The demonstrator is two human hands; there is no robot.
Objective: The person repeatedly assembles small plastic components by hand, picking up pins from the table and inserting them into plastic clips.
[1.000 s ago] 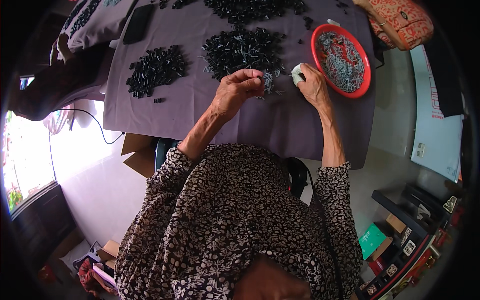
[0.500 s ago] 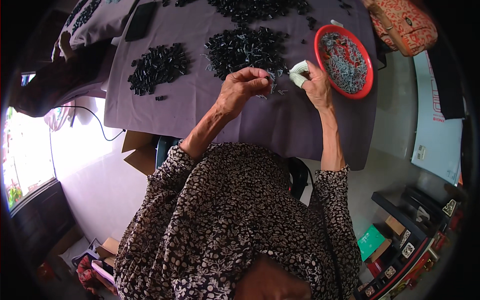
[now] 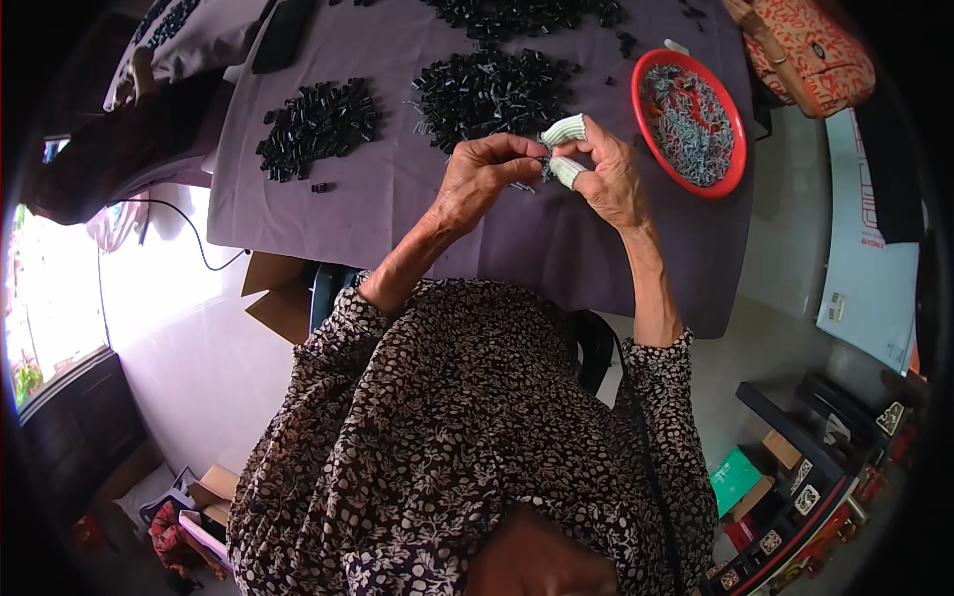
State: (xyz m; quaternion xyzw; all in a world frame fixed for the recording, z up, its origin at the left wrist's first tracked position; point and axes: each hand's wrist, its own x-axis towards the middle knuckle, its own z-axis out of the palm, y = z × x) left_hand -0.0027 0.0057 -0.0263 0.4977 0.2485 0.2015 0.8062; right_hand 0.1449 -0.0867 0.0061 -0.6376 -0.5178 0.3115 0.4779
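Over the near edge of the central pile, my left hand [image 3: 479,181] pinches a small black plastic piece, mostly hidden by thumb and forefinger. My right hand [image 3: 611,179] meets it from the right, its thumb and forefinger wearing pale ribbed finger covers [image 3: 566,130]. Those two covered tips close in on the same spot; whatever they grip is too small to make out. Just beyond my hands lies a pile of black pieces [image 3: 487,94] with some grey slivers among them.
A red bowl [image 3: 738,159] of thin grey pieces stands right of my hands. Another black pile [image 3: 318,129] lies left on the purple cloth [image 3: 397,223], with more at the far side. Other people's arms show at the far left [image 3: 144,74] and far right [image 3: 780,60].
My right hand has moved left, from beside the bowl to my left fingertips. My left hand stays nearly in place, still pinching the black piece.
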